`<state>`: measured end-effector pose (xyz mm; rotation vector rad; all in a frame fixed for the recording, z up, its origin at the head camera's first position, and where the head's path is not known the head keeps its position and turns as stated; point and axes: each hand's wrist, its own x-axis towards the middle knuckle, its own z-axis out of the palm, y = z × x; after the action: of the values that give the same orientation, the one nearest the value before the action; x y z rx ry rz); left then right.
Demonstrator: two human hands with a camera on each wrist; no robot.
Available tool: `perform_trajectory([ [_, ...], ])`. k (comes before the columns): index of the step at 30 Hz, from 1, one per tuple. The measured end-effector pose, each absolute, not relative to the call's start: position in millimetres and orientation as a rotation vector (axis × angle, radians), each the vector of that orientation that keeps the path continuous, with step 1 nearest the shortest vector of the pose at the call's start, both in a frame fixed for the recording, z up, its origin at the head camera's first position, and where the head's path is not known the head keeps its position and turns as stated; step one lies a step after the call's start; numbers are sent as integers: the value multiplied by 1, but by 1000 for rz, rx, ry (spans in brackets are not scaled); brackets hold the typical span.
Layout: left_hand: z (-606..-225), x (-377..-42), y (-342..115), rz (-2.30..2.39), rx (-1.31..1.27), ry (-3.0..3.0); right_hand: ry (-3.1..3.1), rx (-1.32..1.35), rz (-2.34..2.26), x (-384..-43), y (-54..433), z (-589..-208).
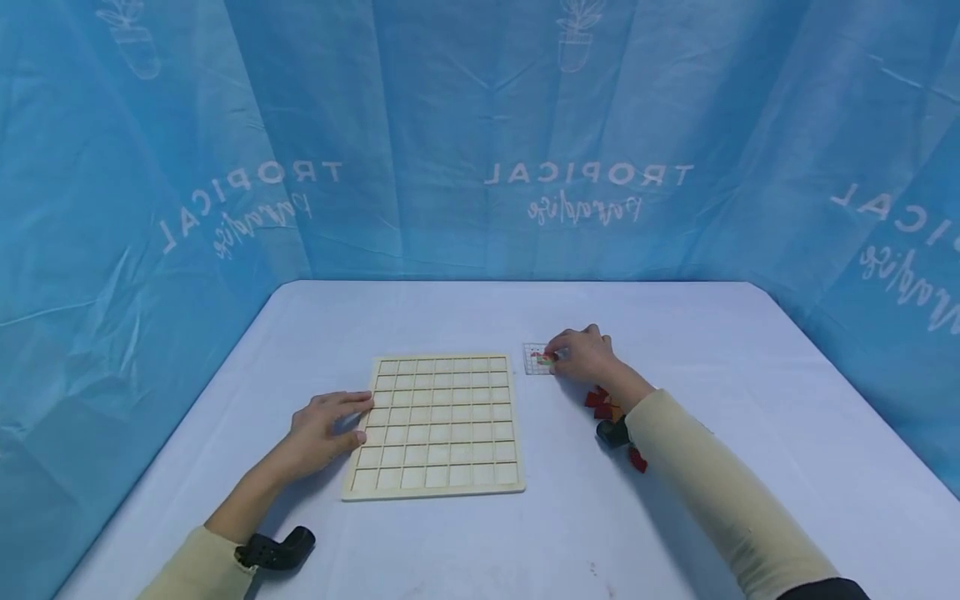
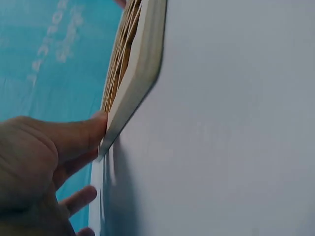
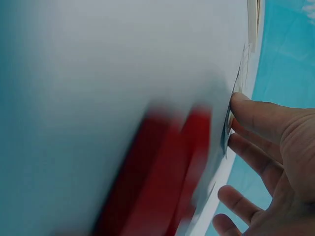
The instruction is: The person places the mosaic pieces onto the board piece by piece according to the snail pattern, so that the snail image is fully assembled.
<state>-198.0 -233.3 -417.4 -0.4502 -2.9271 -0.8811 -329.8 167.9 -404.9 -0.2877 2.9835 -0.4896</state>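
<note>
A pale wooden board point(image 1: 438, 417) with a grid of square recesses lies on the table, left of centre. My left hand point(image 1: 318, 433) touches its left edge with nearly straight fingers and thumb. In the left wrist view the thumb rests against the side of the wooden frame point(image 2: 142, 64). Beyond the board's right side lies a small card point(image 1: 534, 358) printed with a grid and a coloured picture. My right hand point(image 1: 588, 358) pinches the card's right edge between thumb and fingers, as the right wrist view also shows; the hand hides part of the card.
Several red and orange pieces point(image 1: 602, 403) lie under the right forearm, partly hidden by it and the black wrist camera point(image 1: 612, 432). They appear large and blurred as red blocks point(image 3: 157, 177) in the right wrist view. Blue printed curtains point(image 1: 480, 125) surround the white table point(image 1: 450, 550).
</note>
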Motion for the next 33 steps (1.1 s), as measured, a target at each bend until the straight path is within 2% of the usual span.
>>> perform_trajectory([
  [15,-421,-205,-151,-845,-498,-2911,2861,-91,-599,-322,241,-402],
  [33,-420,-211,-137,-893,-524,-2923,2874,-66,-651,-319,267,-397],
])
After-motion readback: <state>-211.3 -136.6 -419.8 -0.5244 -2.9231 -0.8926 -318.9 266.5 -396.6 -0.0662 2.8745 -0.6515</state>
